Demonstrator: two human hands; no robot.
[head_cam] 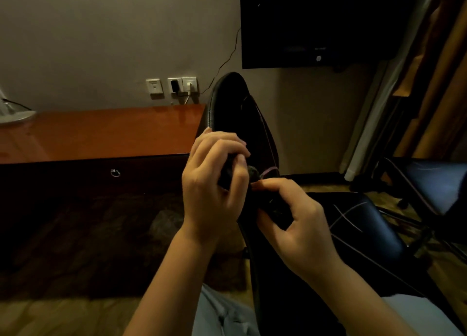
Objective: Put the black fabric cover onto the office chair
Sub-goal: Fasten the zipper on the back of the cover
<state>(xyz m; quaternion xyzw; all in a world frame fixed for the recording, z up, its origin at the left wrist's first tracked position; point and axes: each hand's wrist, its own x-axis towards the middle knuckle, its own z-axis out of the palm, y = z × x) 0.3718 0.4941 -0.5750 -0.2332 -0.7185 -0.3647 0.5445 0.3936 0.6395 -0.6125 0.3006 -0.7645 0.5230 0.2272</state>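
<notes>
Currently left hand (214, 176) grips black fabric cover (253, 172), fingers (225, 143) curled; right hand (298, 224) pinches it at office chair (231, 103).

A desk (101, 131) stands just left of the office chair (228, 100), a second chair (434, 184) near its right.

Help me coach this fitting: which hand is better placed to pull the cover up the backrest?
Left, probably: the left hand grips the black fabric cover higher, against the backrest edge; the right hand holds it lower, nearer the seat.
</notes>
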